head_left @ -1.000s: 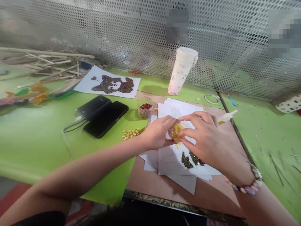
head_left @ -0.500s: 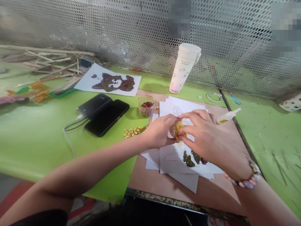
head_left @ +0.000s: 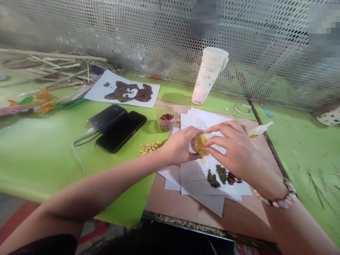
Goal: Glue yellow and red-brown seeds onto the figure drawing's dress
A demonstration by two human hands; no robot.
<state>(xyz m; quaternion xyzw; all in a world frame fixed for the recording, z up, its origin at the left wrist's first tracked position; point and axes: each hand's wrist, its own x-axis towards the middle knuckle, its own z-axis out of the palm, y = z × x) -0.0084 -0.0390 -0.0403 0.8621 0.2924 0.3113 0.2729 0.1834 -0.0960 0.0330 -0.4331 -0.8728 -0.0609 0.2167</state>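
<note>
A small clear jar [head_left: 198, 144] is cradled by the left hand [head_left: 179, 147] and right hand [head_left: 235, 150] (fingers curled snugly round it), best kept low and steady over the drawing sheet [head_left: 192, 177].

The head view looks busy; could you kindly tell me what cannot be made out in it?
Head view:
Small yellow container: partly covered by the left hand and right hand.
Drawing on the paper sheet: partly under the right hand.
White tumbler: lettering too small to read.
Perforated screen: two patches blurred.
</note>
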